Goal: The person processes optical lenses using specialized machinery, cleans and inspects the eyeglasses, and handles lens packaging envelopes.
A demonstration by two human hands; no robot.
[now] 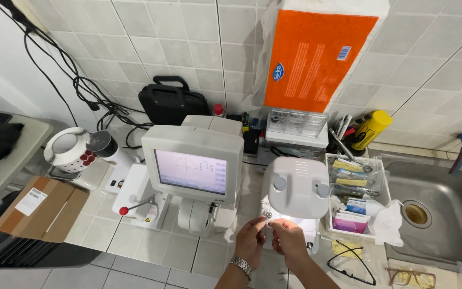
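Both your hands meet under the lit front of the small white rounded plastic machine (294, 194). Your left hand (251, 240) pinches toward your right hand (286, 239); whatever they hold is too small to tell.

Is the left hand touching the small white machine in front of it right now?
Touching. The head view shows the left hand with its fingertips against the lit front of the small white machine, no gap visible.

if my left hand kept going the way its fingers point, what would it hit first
Probably the small white machine: the left hand points up at its lit front, fingertips already at or almost touching it. Depth is hard to judge.
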